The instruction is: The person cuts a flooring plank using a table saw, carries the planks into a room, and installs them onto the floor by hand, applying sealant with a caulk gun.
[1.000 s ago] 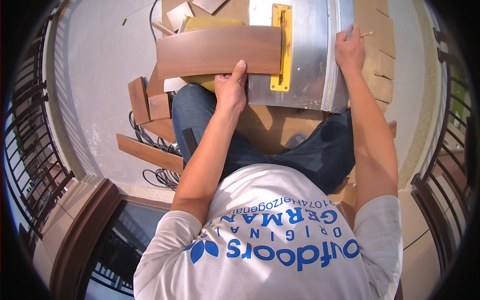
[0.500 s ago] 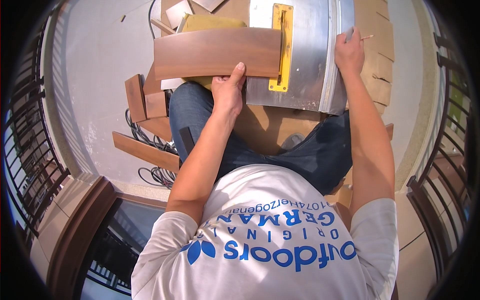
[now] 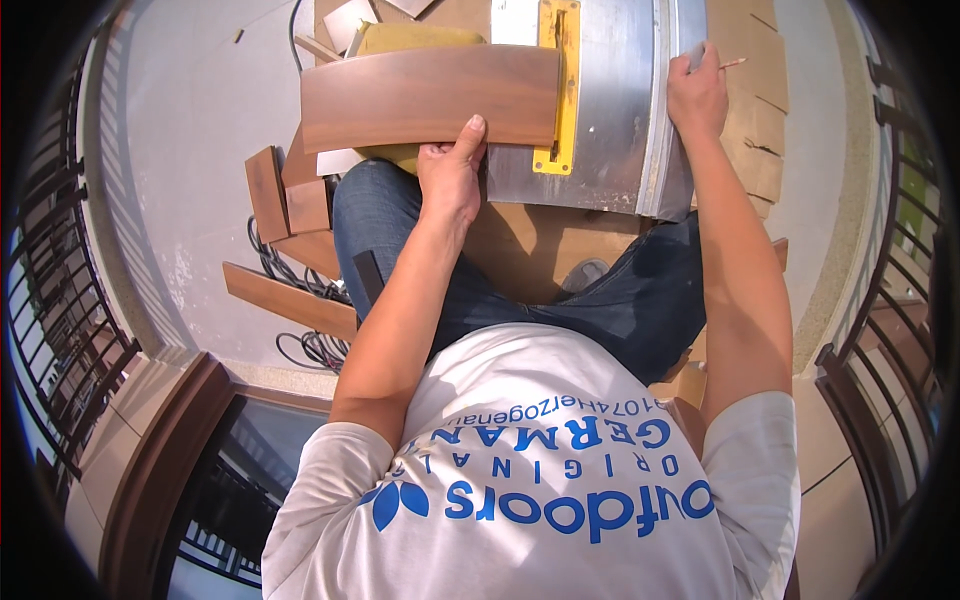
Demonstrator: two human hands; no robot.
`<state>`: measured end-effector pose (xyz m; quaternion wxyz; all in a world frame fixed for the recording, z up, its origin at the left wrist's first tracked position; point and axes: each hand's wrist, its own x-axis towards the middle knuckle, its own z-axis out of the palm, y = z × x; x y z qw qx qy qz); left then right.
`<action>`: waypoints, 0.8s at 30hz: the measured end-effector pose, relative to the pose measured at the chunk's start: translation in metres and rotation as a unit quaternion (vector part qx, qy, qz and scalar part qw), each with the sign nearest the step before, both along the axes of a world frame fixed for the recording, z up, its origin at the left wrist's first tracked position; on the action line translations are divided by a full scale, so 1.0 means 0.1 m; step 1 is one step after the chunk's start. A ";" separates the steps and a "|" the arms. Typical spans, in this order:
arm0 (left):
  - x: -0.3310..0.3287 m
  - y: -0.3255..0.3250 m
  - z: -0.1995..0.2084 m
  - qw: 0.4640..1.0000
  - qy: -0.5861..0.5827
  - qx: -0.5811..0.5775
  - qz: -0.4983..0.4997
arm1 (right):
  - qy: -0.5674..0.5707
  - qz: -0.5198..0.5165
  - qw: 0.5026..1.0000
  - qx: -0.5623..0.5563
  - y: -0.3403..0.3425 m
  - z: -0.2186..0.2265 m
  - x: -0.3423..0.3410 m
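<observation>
A wide brown wood-grain board (image 3: 430, 97) lies crosswise, its right end resting on the grey metal table of a saw (image 3: 615, 130). My left hand (image 3: 450, 175) grips the board's near edge, thumb on top and fingers beneath. The board's right end overlaps the yellow slotted insert plate (image 3: 556, 90) set in the metal table. My right hand (image 3: 698, 95) is closed at the long metal fence (image 3: 655, 150) on the table's right side. A thin pencil (image 3: 733, 64) sticks out rightward from its fingers. What the curled right fingertips press against is partly hidden.
A yellow case-like object (image 3: 420, 38) sits behind the board. Brown board offcuts (image 3: 290, 300) and black cables (image 3: 315, 350) lie on the floor at left. Flattened cardboard (image 3: 745, 110) spreads beyond the saw at right. Dark railings (image 3: 70, 260) stand at both sides.
The scene sits slightly higher and farther left in the view. Both hands keep the same holds, and the board stays at the yellow insert plate.
</observation>
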<state>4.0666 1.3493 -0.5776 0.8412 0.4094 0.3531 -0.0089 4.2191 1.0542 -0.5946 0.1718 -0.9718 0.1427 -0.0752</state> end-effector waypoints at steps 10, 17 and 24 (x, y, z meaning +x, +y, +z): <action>0.00 0.01 -0.02 1.000 0.008 0.001 -0.002 | -0.021 0.008 1.000 0.000 -0.03 -0.04 0.01; 0.01 0.03 -0.04 1.000 -0.003 -0.004 -0.005 | 0.021 0.002 1.000 -0.009 -0.03 -0.03 0.03; 0.02 0.04 -0.03 1.000 0.006 -0.001 -0.010 | 0.018 0.004 1.000 -0.010 -0.05 -0.06 0.03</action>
